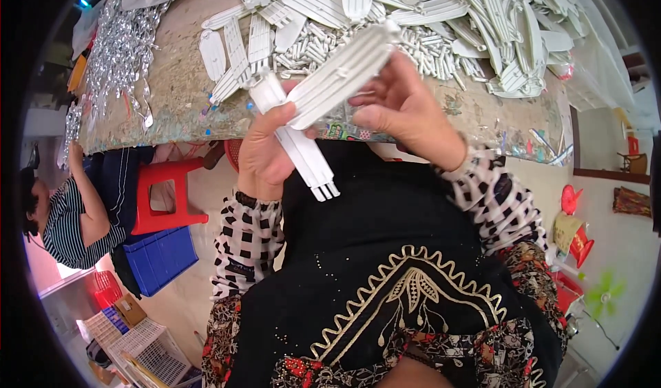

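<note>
- White ribbed plastic panel [341,78], round-ended, is held aslant over the near side of the worktable [179,71].
- Left hand [267,147] pinches its lower end and grips a white pronged strip [304,157].
- Right hand [420,119] half-curls beside its upper end; I cannot tell whether it grips.
- Beyond lie short white pegs [428,56] and heaped panels [506,16].

A head-worn fisheye looks down, close over left hand [264,152], right hand [418,118] and worktable [180,71].
</note>
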